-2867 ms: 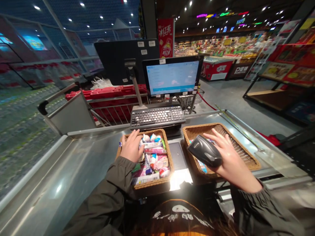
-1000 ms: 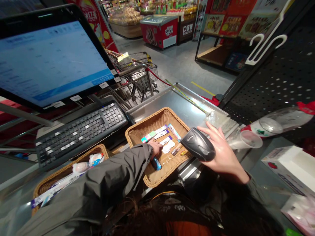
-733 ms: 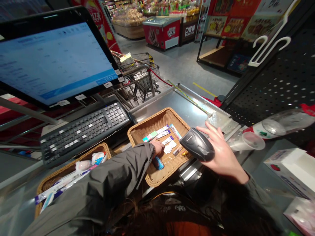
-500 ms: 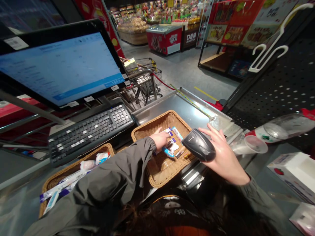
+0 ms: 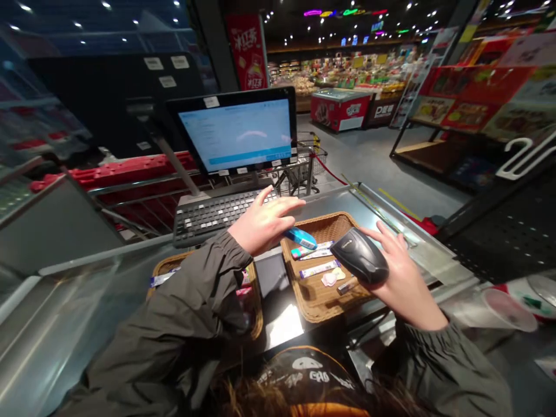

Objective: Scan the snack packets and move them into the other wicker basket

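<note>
My left hand is pinched on a small blue packet that has a pale barcode patch. It holds the packet over the left side of a wicker basket. In that basket lie slim purple-and-white stick packs, a pink and yellow piece and a small dark bar. A black handheld barcode scanner sits in my right hand, over the basket's right side, its head pointing left toward the packet. Some of my right fingers are stretched out past it.
A second wicker basket with packets is partly behind my left sleeve. Beyond are a keyboard and a monitor. A plastic cup stands at right. The metal counter runs to the left.
My left hand has come up out of the basket and moved left, now with the blue packet. The scanner stays in my right hand. The view has tilted up and turned left.
</note>
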Tool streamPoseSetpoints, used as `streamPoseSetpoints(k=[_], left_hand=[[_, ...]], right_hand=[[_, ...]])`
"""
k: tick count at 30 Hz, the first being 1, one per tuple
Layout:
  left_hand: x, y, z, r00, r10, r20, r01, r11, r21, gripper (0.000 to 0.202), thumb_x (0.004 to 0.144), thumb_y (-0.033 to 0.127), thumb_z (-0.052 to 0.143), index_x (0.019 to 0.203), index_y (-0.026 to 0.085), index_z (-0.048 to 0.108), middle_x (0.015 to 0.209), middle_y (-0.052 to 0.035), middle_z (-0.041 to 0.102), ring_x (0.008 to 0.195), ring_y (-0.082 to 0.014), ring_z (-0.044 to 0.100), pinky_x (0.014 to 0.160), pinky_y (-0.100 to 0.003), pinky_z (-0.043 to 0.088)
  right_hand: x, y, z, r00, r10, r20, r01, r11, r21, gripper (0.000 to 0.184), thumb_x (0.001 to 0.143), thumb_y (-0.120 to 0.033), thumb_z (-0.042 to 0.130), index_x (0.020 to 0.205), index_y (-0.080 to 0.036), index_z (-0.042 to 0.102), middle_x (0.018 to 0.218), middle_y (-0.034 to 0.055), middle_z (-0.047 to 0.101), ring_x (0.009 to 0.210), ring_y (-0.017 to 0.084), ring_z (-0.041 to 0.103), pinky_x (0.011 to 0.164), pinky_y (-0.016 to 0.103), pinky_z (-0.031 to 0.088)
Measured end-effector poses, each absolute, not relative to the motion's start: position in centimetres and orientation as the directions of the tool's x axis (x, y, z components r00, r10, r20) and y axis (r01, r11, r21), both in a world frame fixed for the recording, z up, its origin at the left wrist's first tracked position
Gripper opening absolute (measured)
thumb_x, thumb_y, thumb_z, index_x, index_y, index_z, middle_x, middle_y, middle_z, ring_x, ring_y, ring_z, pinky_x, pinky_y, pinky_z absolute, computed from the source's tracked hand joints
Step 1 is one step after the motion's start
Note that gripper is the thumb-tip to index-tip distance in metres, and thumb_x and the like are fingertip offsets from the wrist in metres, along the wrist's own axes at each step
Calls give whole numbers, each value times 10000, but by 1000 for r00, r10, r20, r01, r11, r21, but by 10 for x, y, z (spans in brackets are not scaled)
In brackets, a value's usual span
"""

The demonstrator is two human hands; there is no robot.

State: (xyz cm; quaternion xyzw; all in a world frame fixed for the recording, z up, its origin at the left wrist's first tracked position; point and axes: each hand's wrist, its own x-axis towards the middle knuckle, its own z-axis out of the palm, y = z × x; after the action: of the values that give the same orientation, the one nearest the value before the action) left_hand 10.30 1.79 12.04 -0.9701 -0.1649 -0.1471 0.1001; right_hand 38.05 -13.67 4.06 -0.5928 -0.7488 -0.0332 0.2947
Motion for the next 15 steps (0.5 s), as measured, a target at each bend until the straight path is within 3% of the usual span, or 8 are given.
streamPoseSetpoints(k=[10, 15], left_hand=[[-24, -43, 118, 648, 439, 622, 687, -690, -230, 118, 876, 178, 543, 790, 210, 618, 1455, -57, 513, 1324, -232, 495, 1201, -575, 114], [-63, -63, 108, 553, 548, 627, 784, -598, -168, 119, 856, 172, 544, 794, 222, 631, 1471, -61, 493, 1334, -253, 484, 1197, -590, 101]], right_hand=[[300, -111, 68, -406, 766, 498, 797, 563, -217, 336, 795, -276, 627, 1125, -216, 610, 1463, 136, 455, 1464, 391, 218, 1125, 706, 194], [253, -101, 84, -522, 721, 455, 710, 663, -236, 444, 773, -200, 604, 1216, -218, 586, 1465, 140, 450, 1464, 381, 221, 1130, 705, 180]])
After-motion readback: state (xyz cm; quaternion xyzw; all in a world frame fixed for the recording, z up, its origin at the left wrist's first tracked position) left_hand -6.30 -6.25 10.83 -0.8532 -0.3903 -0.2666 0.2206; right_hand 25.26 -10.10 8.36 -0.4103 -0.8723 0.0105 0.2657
